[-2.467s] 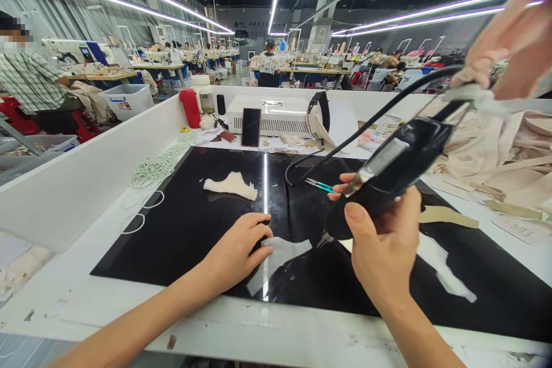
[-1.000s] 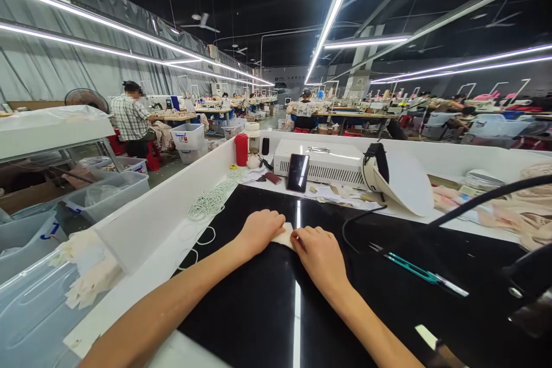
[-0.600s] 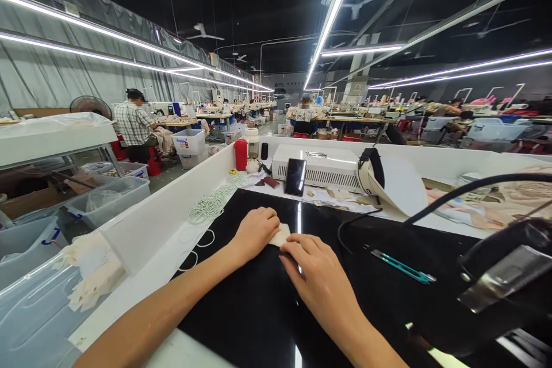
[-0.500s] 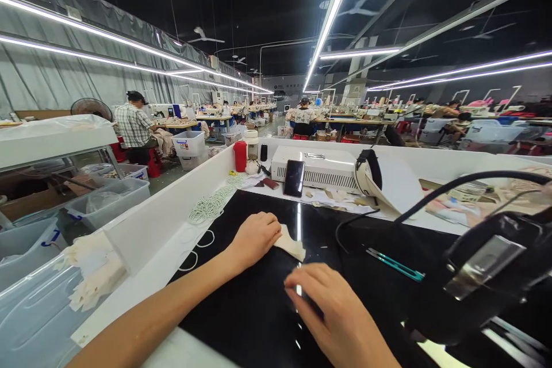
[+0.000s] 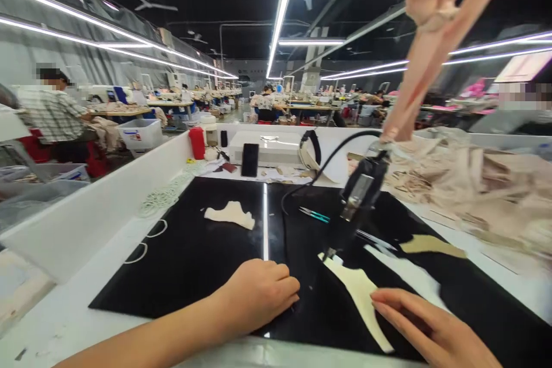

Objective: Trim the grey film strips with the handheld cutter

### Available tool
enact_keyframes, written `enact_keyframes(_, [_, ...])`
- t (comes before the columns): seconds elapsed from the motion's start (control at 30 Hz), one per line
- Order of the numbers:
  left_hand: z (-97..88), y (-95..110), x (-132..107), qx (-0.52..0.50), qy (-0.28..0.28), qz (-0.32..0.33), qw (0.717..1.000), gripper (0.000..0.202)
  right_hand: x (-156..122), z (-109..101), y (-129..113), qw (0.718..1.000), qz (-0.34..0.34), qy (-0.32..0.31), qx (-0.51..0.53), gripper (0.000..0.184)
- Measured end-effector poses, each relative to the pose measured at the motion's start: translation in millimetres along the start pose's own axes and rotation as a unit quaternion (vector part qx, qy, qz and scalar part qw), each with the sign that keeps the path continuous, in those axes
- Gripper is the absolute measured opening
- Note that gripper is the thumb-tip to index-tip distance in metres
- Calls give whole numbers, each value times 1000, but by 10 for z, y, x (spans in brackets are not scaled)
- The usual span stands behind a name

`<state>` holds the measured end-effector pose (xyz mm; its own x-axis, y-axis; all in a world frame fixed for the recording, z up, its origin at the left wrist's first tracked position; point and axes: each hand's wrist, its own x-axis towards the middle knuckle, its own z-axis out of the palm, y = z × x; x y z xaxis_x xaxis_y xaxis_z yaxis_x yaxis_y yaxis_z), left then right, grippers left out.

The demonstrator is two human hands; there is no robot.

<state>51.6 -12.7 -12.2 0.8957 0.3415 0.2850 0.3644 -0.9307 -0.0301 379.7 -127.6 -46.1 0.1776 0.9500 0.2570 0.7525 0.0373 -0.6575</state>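
Observation:
On the black board (image 5: 150, 264), my left hand (image 5: 265, 293) rests with its fingers curled closed; whatever may be in them is hidden. A curved pale yellow fabric piece (image 5: 360, 293) lies to its right. My right hand (image 5: 431, 328) has thumb and forefinger pinched at that piece's right edge. The black hand-held machine (image 5: 356, 201) hangs on a strip of pinkish cloth, its lower tip by the piece's upper end. A cream fabric piece (image 5: 230, 214) lies flat farther back on the left. Behind my right hand is a white cut piece (image 5: 409, 273).
Teal-handled snips (image 5: 314, 214) lie near the machine's black cable (image 5: 297, 184). An olive piece (image 5: 433, 245) and heaped beige cloth (image 5: 474, 178) are on the right. Pale cord loops (image 5: 159, 198) lie at left. A phone (image 5: 250, 160) leans on a white box. People sit beyond the partition.
My view has swung right. My left hand has left the cream piece and come nearer to me. My right hand has moved right, to the pale yellow piece.

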Motion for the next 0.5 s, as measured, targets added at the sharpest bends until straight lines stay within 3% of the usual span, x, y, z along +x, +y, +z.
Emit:
enact_keyframes(0.13, [66, 223, 119, -36, 7, 43, 998, 15, -60, -100, -190, 997, -1, -72, -24, 23])
enact_keyframes(0.33, [164, 411, 285, -47, -6, 63, 997, 8, -123, 76, -335, 997, -4, -73, -20, 4])
enact_keyframes(0.5, [163, 470, 364, -42, -28, 52, 997, 11, -124, 110, -371, 996, 0, -86, -4, 25])
